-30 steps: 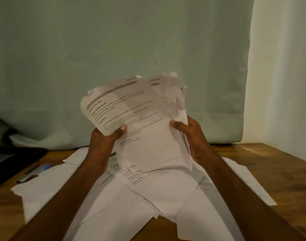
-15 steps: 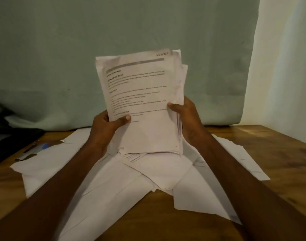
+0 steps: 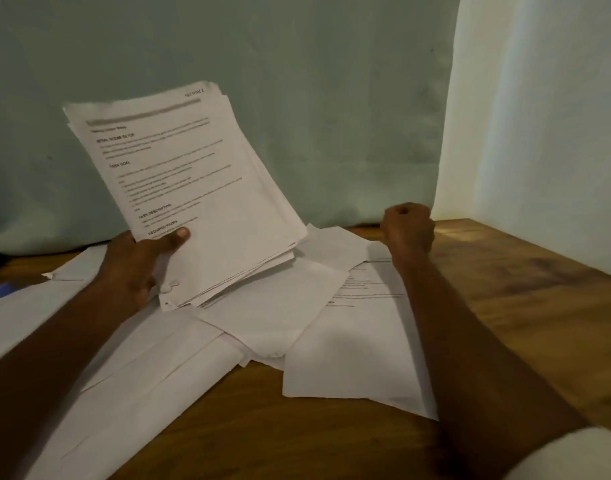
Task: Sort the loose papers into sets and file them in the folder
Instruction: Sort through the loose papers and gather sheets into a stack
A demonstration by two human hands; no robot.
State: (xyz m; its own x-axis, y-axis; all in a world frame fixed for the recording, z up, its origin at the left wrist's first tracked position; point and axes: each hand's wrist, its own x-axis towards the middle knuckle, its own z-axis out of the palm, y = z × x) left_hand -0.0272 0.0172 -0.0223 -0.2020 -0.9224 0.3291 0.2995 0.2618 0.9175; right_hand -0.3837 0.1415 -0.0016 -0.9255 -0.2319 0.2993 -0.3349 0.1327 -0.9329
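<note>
your left hand (image 3: 131,268) grips the stack of printed pages (image 3: 193,195) by its lower edge, raised above the loose papers (image 3: 280,306) spread over the desk (image 3: 522,289). your right hand (image 3: 408,230) is curled, fingers holding nothing. square the stack before setting it aside.

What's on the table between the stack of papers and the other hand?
Head view: loose white sheets lie between the held stack and the right hand.

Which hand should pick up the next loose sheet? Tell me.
Probably the right hand: it holds nothing, fingers curled, above the loose sheets on the table. The left hand grips the stack.
</note>
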